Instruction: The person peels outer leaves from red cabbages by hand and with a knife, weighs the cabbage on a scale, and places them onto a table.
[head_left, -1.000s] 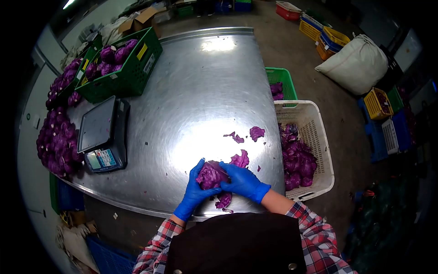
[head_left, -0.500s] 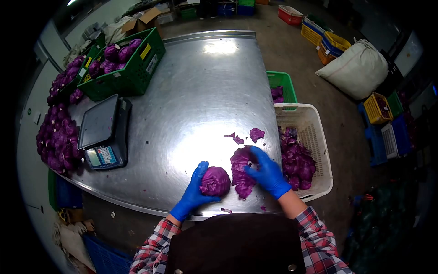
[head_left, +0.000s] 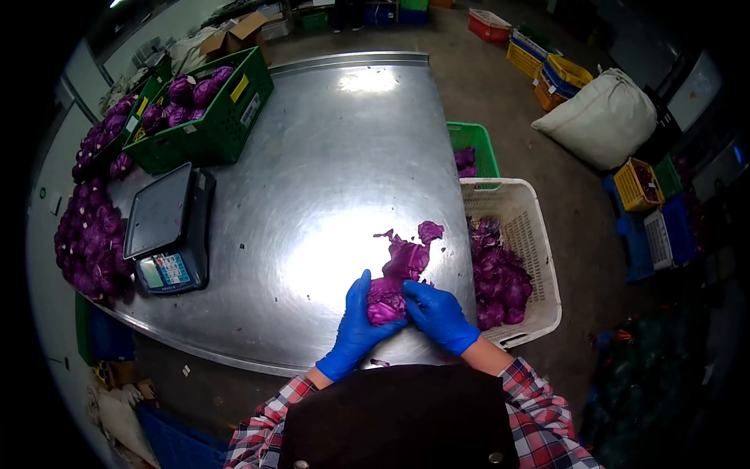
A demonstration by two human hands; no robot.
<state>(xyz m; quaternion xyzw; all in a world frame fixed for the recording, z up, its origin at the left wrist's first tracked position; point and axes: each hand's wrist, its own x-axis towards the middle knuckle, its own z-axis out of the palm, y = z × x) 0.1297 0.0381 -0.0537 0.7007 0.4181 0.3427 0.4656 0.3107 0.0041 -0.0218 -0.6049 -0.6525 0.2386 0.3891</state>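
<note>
Near the front edge of the metal table (head_left: pixel 312 172), my left hand (head_left: pixel 358 324), in a blue glove, is wrapped round the left side of a purple cabbage (head_left: pixel 385 303). My right hand (head_left: pixel 440 314), also gloved in blue, lies against the cabbage's right side with its fingers bent together; what its fingertips pinch, if anything, is too small to tell. Loose purple leaves (head_left: pixel 406 258) lie just beyond the cabbage, and a small leaf piece (head_left: pixel 430 231) lies farther back.
At the left stand a digital scale (head_left: pixel 168 227), a heap of cabbages (head_left: pixel 90 238) and a green crate (head_left: pixel 195 141) of cabbages. Against the table's right edge are a white basket (head_left: pixel 539 258) with purple leaves and a green crate (head_left: pixel 484 148).
My right hand has moved left from the loose leaves to the cabbage. The cabbage has shifted slightly right and turned in my left hand. The loose leaves now lie farther from me.
</note>
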